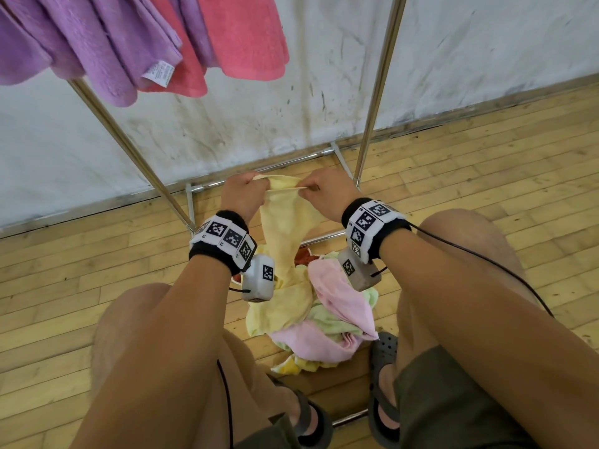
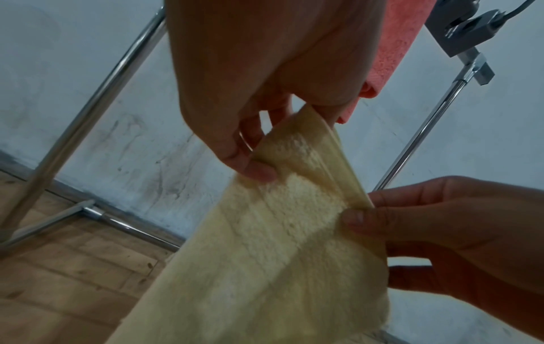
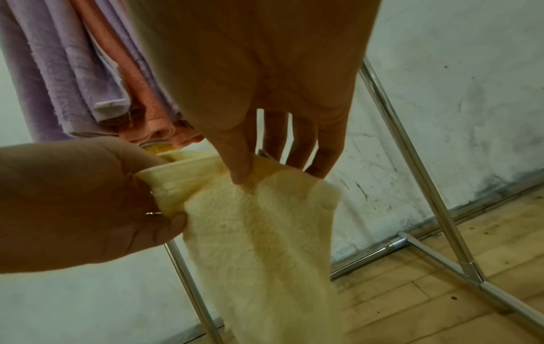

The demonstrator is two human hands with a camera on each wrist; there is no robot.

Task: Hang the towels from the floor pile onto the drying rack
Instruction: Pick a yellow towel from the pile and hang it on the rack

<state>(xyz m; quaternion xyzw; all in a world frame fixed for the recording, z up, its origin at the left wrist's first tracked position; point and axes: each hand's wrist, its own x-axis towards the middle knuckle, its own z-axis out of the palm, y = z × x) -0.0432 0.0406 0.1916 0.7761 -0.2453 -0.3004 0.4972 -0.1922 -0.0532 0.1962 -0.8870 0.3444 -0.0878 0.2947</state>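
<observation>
Several purple towels and pink towels already hang over the top of the drying rack, so part of the job looks done. A good deal is left: the floor pile of pale pink, green and yellow cloth lies on the wooden floor between the person's feet, inside the rack's base.

The yellow towel is the one in hand. Its upper edge is lifted clear of the pile while its lower end trails down into the heap. The left hand pinches one part of that edge between thumb and curled fingers; the right hand pinches it close by, so the two hands sit near each other. Judging by this, the edge has yet to be spread before it goes over a bar.

The head view alone shows the pile and how much remains. The left wrist view shows the thumb-and-finger pinch of both hands on the folded hem. The right wrist view shows the hung towels bunched together from below.
</observation>
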